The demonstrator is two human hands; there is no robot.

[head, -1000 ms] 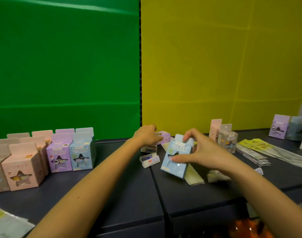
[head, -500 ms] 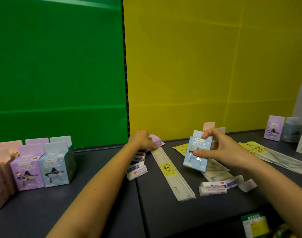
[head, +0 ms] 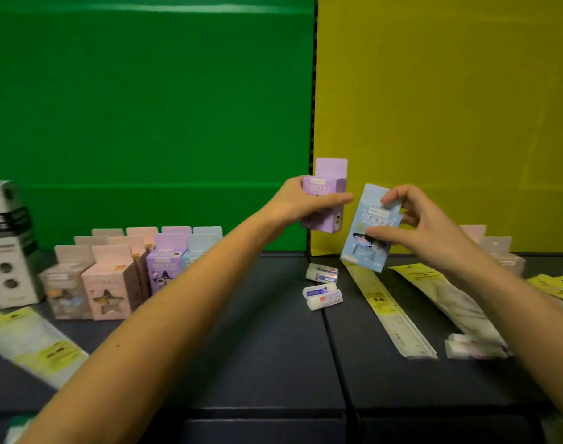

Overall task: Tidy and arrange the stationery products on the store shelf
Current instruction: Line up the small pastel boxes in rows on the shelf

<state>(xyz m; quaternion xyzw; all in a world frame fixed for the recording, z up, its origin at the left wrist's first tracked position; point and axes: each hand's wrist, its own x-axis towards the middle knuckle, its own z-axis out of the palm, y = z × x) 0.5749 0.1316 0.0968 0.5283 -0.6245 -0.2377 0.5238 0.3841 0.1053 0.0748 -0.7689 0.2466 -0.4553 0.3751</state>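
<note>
While the left hand [head: 297, 205] is gripping a purple box [head: 327, 186], the right hand [head: 426, 227] is fingertip-pinching a blue box [head: 365, 243], probably risking a drop.

We have 1 view, from a wide-angle camera worn on the person's head. It looks forward and slightly down across the dark shelf [head: 267, 363], facing a back wall with a green panel [head: 145, 107] on the left and a yellow panel [head: 450, 107] on the right. Their seam runs just right of centre. Both forearms enter from the bottom edge. We sit close: the left hand [head: 301, 203], gripping a purple box [head: 329, 174], and the right hand [head: 424, 225], pinching a blue box [head: 365, 248], fill mid-frame. The outer edges look blurred.
</note>
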